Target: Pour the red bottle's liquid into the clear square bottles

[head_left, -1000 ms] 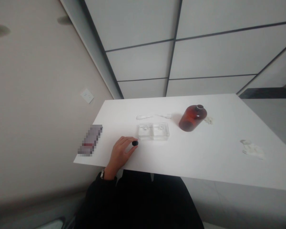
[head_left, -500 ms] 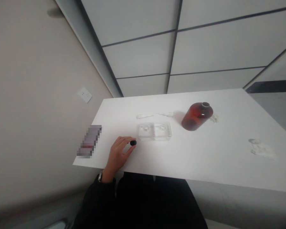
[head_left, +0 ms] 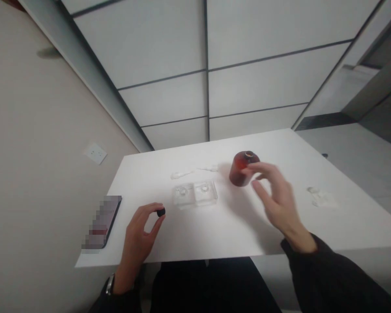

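Between the thumb and fingertips of my left hand is a small black cap, held just above the white table. My right hand is raised in front of a brown-red bottle, its thumb and fingers apart and slightly blurred. The bottle stands upright with its mouth uncovered. My right fingers overlap its right side in view; whether they touch it I cannot tell. In the middle of the table, right of the cap, lies a clear two-compartment box with small round clear pieces in it.
Behind the box lie two thin clear-and-white items. A phone, pixelated, rests by the table's left edge. At the right is a crumpled clear plastic piece. A wall socket is at left, and panelled doors rise behind the white table.
My right hand has come into view from the right and reached towards the bottle. The bottle now stands more upright in view. My left hand still holds the cap; the whole view has shifted.
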Demonstrator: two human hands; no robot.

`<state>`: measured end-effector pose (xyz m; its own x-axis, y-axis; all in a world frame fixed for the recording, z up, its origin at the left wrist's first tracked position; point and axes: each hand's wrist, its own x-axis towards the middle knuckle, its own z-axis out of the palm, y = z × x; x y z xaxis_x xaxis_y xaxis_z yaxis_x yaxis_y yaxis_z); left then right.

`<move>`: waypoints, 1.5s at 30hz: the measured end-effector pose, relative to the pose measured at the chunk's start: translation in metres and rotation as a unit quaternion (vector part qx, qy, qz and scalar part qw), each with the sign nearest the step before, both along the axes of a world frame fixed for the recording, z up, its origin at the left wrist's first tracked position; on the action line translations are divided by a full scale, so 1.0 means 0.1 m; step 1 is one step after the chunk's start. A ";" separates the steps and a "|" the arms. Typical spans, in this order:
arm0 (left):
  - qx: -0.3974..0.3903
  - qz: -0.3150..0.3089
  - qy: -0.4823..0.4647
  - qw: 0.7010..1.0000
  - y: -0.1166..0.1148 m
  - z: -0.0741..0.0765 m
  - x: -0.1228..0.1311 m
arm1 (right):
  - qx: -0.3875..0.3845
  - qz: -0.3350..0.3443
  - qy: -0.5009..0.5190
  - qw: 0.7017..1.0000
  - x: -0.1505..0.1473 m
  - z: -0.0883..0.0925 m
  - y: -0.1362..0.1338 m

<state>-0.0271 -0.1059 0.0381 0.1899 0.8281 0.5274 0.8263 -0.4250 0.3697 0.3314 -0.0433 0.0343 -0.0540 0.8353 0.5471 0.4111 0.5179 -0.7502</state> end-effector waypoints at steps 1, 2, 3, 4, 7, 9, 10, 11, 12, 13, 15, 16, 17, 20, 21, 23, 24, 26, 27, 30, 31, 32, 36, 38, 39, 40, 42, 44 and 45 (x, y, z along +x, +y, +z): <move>0.004 -0.001 0.004 1.000 0.01 0.03 0.02 | 0.000 0.018 -0.007 1.000 -0.06 -0.03 0.02; 0.005 -0.001 0.009 1.000 0.01 0.05 0.03 | 0.002 0.042 -0.020 0.999 -0.13 -0.06 0.04; 0.005 -0.001 0.014 1.000 0.02 0.06 0.04 | 0.006 0.068 -0.037 0.997 -0.21 -0.11 0.06; 0.005 0.001 0.017 1.000 0.02 0.08 0.05 | 0.013 0.093 -0.056 0.994 -0.29 -0.15 0.09; 0.003 0.009 0.021 1.000 0.01 0.08 0.03 | 0.027 0.141 -0.099 0.985 -0.43 -0.26 0.16; 0.000 0.016 0.020 1.000 -0.01 0.07 0.01 | 0.029 0.149 -0.105 0.983 -0.45 -0.30 0.17; -0.002 0.019 0.020 1.000 -0.02 0.06 -0.01 | 0.033 0.144 -0.100 0.984 -0.44 -0.30 0.17; -0.003 0.022 0.021 1.000 -0.02 0.06 -0.02 | 0.041 0.134 -0.092 0.986 -0.43 -0.30 0.16; -0.004 0.025 0.022 0.999 -0.03 0.05 -0.02 | 0.051 0.122 -0.085 0.988 -0.42 -0.30 0.16; -0.004 0.027 0.022 0.999 -0.03 0.05 -0.03 | 0.062 0.114 -0.084 0.988 -0.43 -0.29 0.15; -0.005 0.028 0.022 0.999 -0.02 0.05 -0.03 | 0.078 0.114 -0.099 0.985 -0.44 -0.28 0.13; -0.005 0.026 0.021 0.999 -0.02 0.06 -0.03 | 0.082 0.124 -0.114 0.982 -0.45 -0.27 0.12; -0.004 0.025 0.020 0.999 -0.02 0.07 -0.02 | 0.087 0.128 -0.123 0.980 -0.45 -0.26 0.10; 0.008 0.018 0.031 0.999 -0.02 0.10 -0.02 | 0.129 0.062 -0.088 0.986 -0.35 -0.22 0.05; 0.014 0.016 0.038 0.999 -0.02 0.11 -0.03 | 0.149 0.012 -0.063 0.987 -0.28 -0.22 0.05; 0.023 0.018 0.053 0.998 -0.02 0.13 -0.03 | 0.165 -0.095 -0.019 0.981 -0.09 -0.24 0.11; 0.025 0.020 0.056 0.998 -0.01 0.15 -0.02 | 0.155 -0.154 -0.002 0.976 0.00 -0.27 0.16; 0.020 0.019 0.049 0.998 0.02 0.19 0.02 | 0.077 -0.201 0.031 0.976 0.15 -0.36 0.30; 0.013 0.013 0.036 0.999 0.05 0.23 0.07 | 0.022 -0.179 0.047 0.982 0.20 -0.41 0.38; -0.022 -0.020 -0.032 0.999 0.17 0.39 0.28 | -0.087 -0.116 0.065 0.987 0.23 -0.52 0.52; -0.033 -0.031 -0.055 0.997 0.22 0.46 0.37 | -0.096 -0.104 0.063 0.988 0.21 -0.53 0.52; -0.038 -0.047 -0.071 0.996 0.27 0.54 0.47 | -0.095 -0.092 0.059 0.989 0.18 -0.53 0.51; -0.034 -0.116 -0.066 0.990 0.52 0.82 0.90 | -0.084 -0.020 0.044 0.995 0.06 -0.45 0.38; -0.040 -0.166 -0.070 0.983 0.67 0.91 1.10 | -0.083 0.015 0.042 0.996 0.03 -0.40 0.32; -0.042 -0.188 -0.070 0.979 0.75 0.94 1.19 | -0.082 0.030 0.041 0.995 0.02 -0.38 0.30; -0.049 -0.202 -0.064 0.976 0.83 0.95 1.27 | -0.082 0.042 0.042 0.995 0.02 -0.37 0.29; -0.076 -0.225 -0.047 0.970 0.96 0.97 1.41 | -0.080 0.059 0.044 0.994 0.01 -0.37 0.29; -0.100 -0.242 -0.040 0.964 1.07 0.97 1.51 | -0.077 0.064 0.047 0.994 0.01 -0.37 0.29; -0.110 -0.248 -0.037 0.962 1.11 0.96 1.54 | -0.075 0.066 0.049 0.994 0.01 -0.38 0.30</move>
